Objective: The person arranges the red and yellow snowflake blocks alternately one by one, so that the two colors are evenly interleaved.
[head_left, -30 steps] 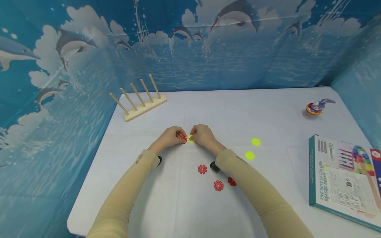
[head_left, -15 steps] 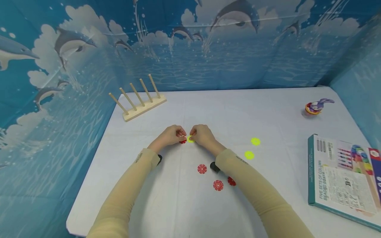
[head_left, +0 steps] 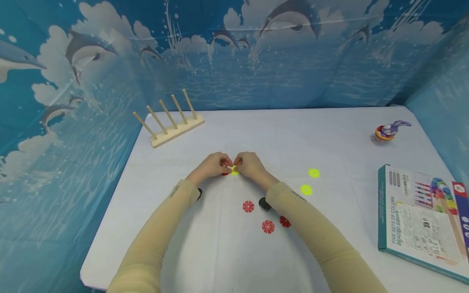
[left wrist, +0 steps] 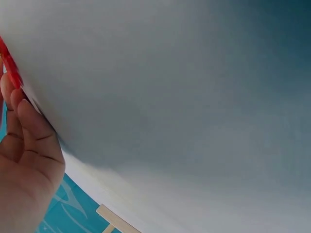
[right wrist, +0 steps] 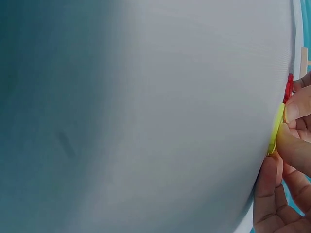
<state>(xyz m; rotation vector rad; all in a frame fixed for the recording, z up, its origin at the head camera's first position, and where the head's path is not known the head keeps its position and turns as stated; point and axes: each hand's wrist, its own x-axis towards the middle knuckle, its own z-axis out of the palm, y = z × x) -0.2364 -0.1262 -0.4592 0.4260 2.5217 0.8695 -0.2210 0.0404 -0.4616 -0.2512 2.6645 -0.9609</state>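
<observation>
Yellow disc (right wrist: 276, 128) meets red disc (right wrist: 288, 89) between the two pinching hands (head_left: 212, 165) (head_left: 250, 165).

Yellow discs (right wrist: 277, 128): uniform fluorescent yellow. Red discs (right wrist: 288, 89): solid red with pale radial slots. Table cover (head_left: 205, 252): plain white. Peg rack (head_left: 176, 132): pale natural wood. Sleeves (head_left: 157, 230): beige, dark lettering. Box (head_left: 421, 221): teal side, white face — multicoloured print. Toy (head_left: 388, 130): purple over red and yellow. Backdrop (head_left: 234, 81): blue — grey-and-white dolphins, pale clouds, white ripple lines.
</observation>
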